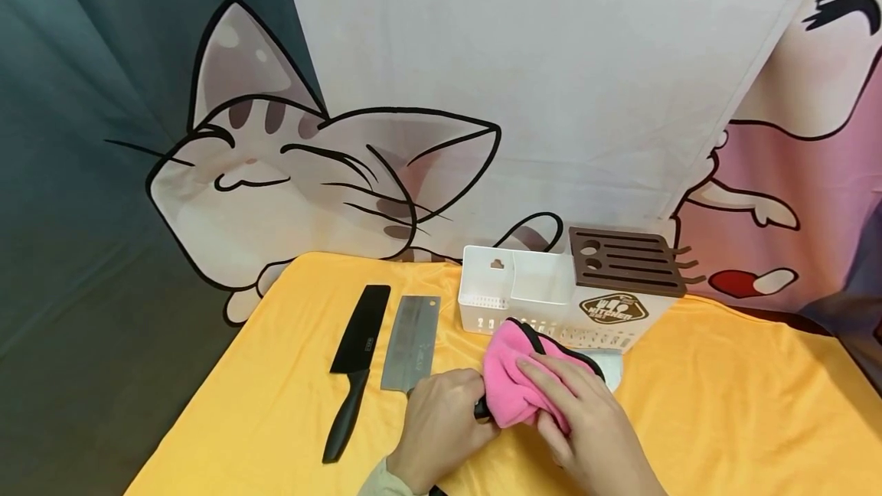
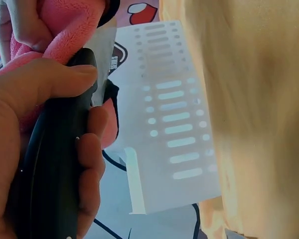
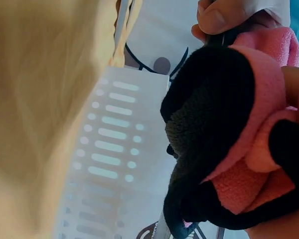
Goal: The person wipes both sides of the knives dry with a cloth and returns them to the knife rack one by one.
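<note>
My left hand grips the black handle of a knife, its thumb lying along the top. A pink cloth with black edging and a dark grey inner side is folded over the blade. Pinching the cloth around the blade is my right hand. Part of the silver blade shows past the cloth; the rest is hidden. To the left, a silver cleaver lies on the yellow tablecloth, its handle mostly behind my left hand. Beside it lies a black knife with its handle toward me.
Behind my hands stands a white kitchen rack with open compartments, a brown slotted knife block top and hooks on its right side. The yellow tablecloth reaches back to a printed curtain with a cartoon cat.
</note>
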Demonstrator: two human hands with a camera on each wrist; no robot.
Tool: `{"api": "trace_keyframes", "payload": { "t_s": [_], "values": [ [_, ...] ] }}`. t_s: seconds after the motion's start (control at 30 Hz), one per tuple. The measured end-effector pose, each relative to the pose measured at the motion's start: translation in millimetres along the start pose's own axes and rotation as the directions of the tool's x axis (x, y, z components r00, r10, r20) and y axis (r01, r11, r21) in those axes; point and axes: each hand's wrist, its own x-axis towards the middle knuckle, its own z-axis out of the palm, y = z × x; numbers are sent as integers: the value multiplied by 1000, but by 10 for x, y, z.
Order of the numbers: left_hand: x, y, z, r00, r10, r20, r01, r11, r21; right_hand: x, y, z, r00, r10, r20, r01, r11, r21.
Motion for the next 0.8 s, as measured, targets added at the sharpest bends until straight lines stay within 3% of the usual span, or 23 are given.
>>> {"api": "trace_keyframes", "payload": {
  "t_s": [0.17, 0.33, 0.8],
  "values": [
    [-4, -5, 5, 999, 36, -2, -36, 999, -1, -14, 14, -27, 998, 54, 37, -52, 997, -48],
    [-3, -10, -2, 999, 33, -6, -33, 999, -22, -40, 55, -63, 989, 128, 69, -122, 988, -93],
    [2, -53, -50, 1000, -13, 11, 13, 998, -64, -61, 197, -181, 974, 226, 19, -219, 959, -181]
  ]
}}
